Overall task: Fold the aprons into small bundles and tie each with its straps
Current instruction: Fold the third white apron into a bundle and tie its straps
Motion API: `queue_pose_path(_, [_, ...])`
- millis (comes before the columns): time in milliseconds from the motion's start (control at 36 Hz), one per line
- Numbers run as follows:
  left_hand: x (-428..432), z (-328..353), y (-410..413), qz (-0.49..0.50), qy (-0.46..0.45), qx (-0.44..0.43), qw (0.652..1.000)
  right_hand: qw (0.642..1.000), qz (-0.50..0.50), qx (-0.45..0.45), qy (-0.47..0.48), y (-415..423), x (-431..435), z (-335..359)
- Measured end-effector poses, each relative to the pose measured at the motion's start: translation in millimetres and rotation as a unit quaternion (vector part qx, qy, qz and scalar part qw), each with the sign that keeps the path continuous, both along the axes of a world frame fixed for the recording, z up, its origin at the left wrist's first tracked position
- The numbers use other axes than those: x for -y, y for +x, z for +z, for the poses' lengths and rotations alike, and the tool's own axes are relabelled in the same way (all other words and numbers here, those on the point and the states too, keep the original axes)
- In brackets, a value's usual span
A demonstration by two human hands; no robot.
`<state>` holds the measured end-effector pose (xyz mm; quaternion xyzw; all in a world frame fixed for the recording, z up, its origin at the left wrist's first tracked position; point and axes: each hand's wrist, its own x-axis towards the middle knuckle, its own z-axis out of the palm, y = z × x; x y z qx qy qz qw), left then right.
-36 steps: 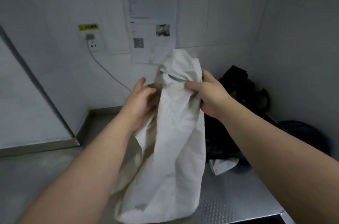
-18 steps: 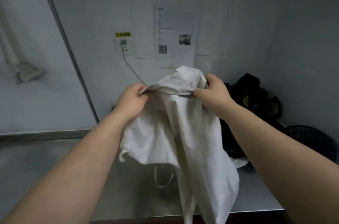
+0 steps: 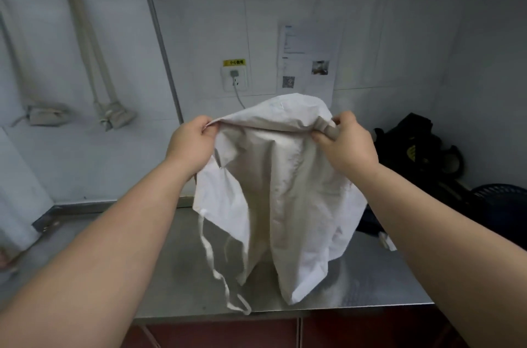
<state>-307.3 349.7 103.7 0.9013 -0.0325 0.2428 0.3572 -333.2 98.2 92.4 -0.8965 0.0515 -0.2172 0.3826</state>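
Apron point(image 3: 285, 191), head view: white cloth held up in front of me between my two hands, above the steel counter point(image 3: 171, 276). My left hand point(image 3: 191, 145) pinches the left end of the upper edge, fingers curled onto the cloth. My right hand point(image 3: 345, 145) grips a bunched fold at the right end of that edge, thumb and fingers closed round it. The upper edge runs from one hand to the other and rises in a hump between them, on the side toward the wall. From this edge the apron hangs below both hands with its long axis vertical and its lower hem pointing down at the counter; whether the lowest folds touch the steel I cannot tell. One strap point(image 3: 216, 270) drops from the lower left corner of the cloth and ends in a loop near the counter's front edge. Behind the apron, on the wall, are a socket point(image 3: 234, 78) with a cable plugged in and a printed notice point(image 3: 306, 62). To the right of my right hand a black bag point(image 3: 413, 145) sits against the wall, with a dark basket point(image 3: 502, 205) just beside it.
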Motion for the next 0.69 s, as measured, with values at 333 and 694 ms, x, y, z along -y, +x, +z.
queue_pose_path(333, [-29,11,-50,-0.218,-0.159,-0.029,0.962,0.988,0.13,0.048,0.067,-36,-78,20])
queue_pose_path(694, [-66,1,-78,-0.279,-0.202,-0.042,0.938,0.931,0.298,-0.161,0.134,-48,-147,-20])
